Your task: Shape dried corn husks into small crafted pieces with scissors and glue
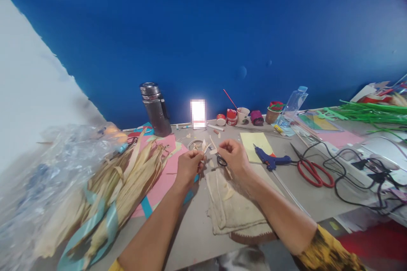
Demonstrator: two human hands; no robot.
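Above the middle of the table, my left hand (190, 164) pinches a small pale piece of dried husk (204, 145) between thumb and fingertips. Close by on the right, my right hand (234, 156) has its fingers curled together, with a thin cream husk strip (213, 151) at the fingertips. Small black-handled scissors (221, 161) lie just below that hand, partly covered. Loose husk scraps and a pale ring-shaped roll (196, 145) are scattered around the hands. A folded beige cloth (235, 203) lies beneath my right forearm, with husk bits on it.
Left: dried corn husks (136, 178), pink paper (159, 186), clear plastic (28, 194), a dark flask (155, 110). Right: yellow paper (249, 142), a blue glue gun (271, 159), red-handled scissors (313, 173), black cables (343, 186), a plastic bottle (294, 106). Behind: a paper cup (243, 115), a bright pixelated rectangle (199, 113).
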